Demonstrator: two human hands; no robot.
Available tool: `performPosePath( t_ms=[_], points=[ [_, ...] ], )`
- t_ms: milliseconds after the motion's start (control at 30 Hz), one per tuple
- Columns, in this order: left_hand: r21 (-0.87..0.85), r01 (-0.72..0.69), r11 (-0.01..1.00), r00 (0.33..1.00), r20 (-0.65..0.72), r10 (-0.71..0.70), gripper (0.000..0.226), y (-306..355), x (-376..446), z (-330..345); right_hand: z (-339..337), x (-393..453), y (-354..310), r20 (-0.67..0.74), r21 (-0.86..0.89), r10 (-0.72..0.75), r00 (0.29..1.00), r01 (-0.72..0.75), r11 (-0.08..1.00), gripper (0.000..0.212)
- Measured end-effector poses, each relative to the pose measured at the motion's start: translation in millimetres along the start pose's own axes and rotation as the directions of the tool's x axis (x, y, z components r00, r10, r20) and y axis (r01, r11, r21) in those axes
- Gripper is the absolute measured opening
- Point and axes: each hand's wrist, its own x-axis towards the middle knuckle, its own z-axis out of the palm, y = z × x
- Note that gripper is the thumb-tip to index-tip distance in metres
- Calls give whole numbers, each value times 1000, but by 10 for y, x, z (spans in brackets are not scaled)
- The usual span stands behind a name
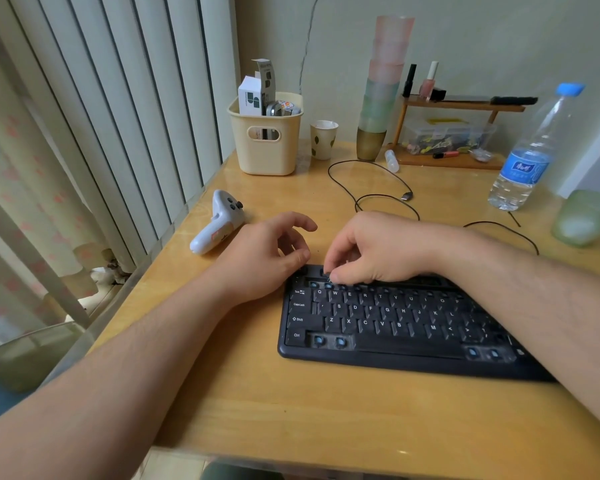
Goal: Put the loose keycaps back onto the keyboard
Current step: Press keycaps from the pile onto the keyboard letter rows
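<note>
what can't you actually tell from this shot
Head view, the only one:
- Whether the right hand holds a keycap: its curled fingers cover the spot on the keyboard.
- The number row: mostly hidden under the right hand and wrist.
- The keyboard's right end: covered by the right forearm.
- What the left hand touches: its fingertips hide the keyboard's top-left corner.
- The water bottle label text: too small.

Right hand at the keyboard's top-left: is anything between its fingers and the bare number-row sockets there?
Nothing visible blocks it. The right hand has its fingertips down on the top-left of the keyboard, right at the bare blue sockets. The left hand sits beside the corner, not over them. Whether the fingers pinch a keycap is hidden.
</note>
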Motion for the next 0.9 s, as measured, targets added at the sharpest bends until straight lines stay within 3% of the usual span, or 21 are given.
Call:
performPosePath(
  t_ms=[367,500,767,900],
  points=[
    [-6,-8,1000,1000,-2,8,33,-5,-1,1,-18,10,-227,43,-210,45,998,-35,977,8],
    [-4,-14,1000,1000,1,14,33,2,-1,5,-6,30,-260,64,-143,101,993,-91,985,6],
    [-10,-3,1000,1000,5,3,33,4,-8,-5,72,85,-208,41,178,282,958,-285,942,8],
    [-6,4,1000,1000,9,-4,33,6,-5,-4,78,90,-248,41,229,328,944,-329,916,9]
  ],
)
